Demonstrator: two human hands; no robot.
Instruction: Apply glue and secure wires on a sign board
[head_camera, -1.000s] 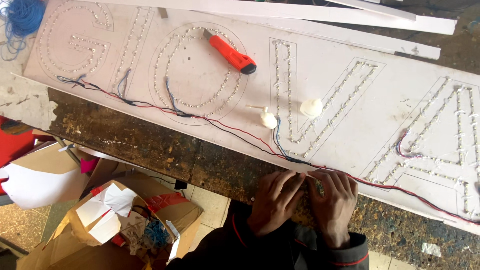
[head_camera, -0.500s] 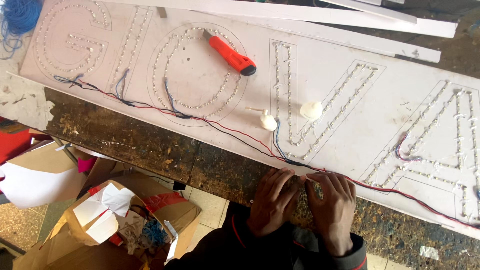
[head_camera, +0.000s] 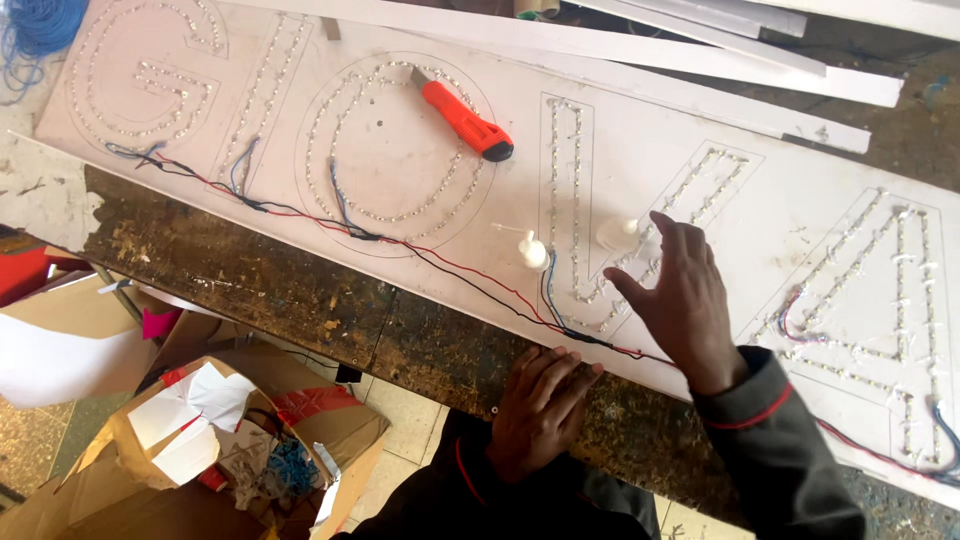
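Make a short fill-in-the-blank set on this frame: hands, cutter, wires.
1. The right hand reaches over the white ____ board.
2. The utility knife has an ____ body.
3. The left hand rests at the edge of the ____.
4. Red and black ____ run along the board's lower edge.

Missing words: sign; orange; workbench; wires

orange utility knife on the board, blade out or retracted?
Cannot tell. The orange utility knife lies flat on the white sign board; its tip is too small to resolve.

obstacles: white knobs, orange knife, wires | free: board middle, seemingly bare
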